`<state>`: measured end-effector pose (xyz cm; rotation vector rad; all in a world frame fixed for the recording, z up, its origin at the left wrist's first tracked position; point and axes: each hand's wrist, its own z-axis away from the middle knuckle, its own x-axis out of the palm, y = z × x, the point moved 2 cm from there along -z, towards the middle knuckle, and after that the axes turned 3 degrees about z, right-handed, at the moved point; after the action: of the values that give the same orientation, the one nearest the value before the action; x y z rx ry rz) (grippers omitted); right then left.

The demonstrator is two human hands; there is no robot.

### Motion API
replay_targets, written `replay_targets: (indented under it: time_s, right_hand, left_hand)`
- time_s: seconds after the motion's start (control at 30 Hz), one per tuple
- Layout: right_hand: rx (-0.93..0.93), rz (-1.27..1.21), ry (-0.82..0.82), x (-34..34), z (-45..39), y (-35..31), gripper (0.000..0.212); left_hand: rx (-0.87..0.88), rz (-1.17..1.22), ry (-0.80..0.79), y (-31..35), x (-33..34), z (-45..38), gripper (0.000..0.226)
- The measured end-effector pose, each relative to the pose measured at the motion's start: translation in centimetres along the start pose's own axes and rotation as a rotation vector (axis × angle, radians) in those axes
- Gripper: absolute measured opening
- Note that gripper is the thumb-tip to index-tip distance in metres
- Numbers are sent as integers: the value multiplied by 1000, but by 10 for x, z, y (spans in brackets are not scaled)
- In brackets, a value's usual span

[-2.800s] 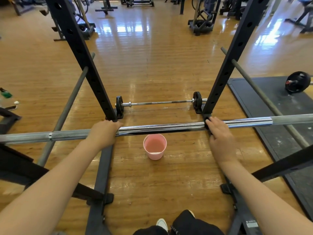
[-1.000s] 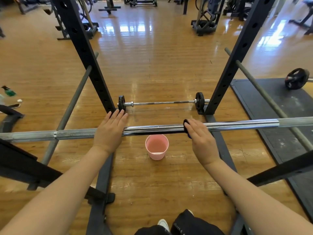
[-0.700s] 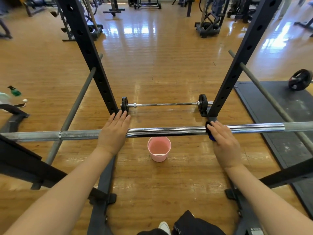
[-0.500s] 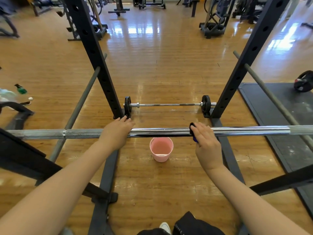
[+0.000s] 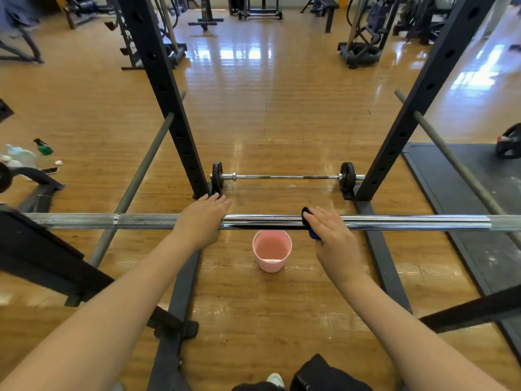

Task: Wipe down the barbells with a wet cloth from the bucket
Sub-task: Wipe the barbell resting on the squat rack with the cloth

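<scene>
One round pink plastic bucket (image 5: 272,250) on the glossy wood-plank floor (image 5: 267,108), directly below the racked chrome barbell (image 5: 408,222), contents not discernible. Left hand (image 5: 201,221) laid flat with straight fingers over the bar's knurled section; right hand (image 5: 331,235) curled around a dark blue cloth (image 5: 306,214), pressing it against the smooth polished shaft. Relative to half a second earlier: cloth and right hand slid leftward along the bar, left fingers now extended rather than curled.
</scene>
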<state>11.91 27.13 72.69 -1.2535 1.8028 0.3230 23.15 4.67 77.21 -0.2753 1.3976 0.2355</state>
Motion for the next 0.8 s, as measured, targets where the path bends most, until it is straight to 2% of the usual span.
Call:
replay_targets:
  time_s: [0.07, 0.2, 0.27, 0.33, 0.43, 0.57, 0.7, 0.8]
  right_hand:
    - [12, 29, -18, -9, 5, 9, 57]
    - [202, 138, 25, -37, 25, 55, 53]
    - [233, 166, 32, -38, 25, 60, 50]
    - [214, 180, 49, -28, 20, 46, 49]
    - [77, 148, 78, -7, 8, 10, 44]
    - [-9, 142, 17, -7, 5, 4, 55]
    - [155, 221, 27, -37, 23, 49, 50]
    - [233, 269, 41, -39, 24, 55, 44]
  left_hand:
    - [3, 13, 3, 1, -1, 1, 74]
    - [3, 34, 44, 0, 1, 2, 69]
    - [0, 37, 56, -1, 2, 2, 66]
    - [4, 42, 66, -2, 4, 2, 67]
    - [2, 45, 100, -2, 3, 2, 67]
    - [18, 43, 102, -1, 3, 5, 65]
    - [49, 44, 80, -3, 2, 3, 65]
    - [50, 47, 102, -2, 2, 4, 63]
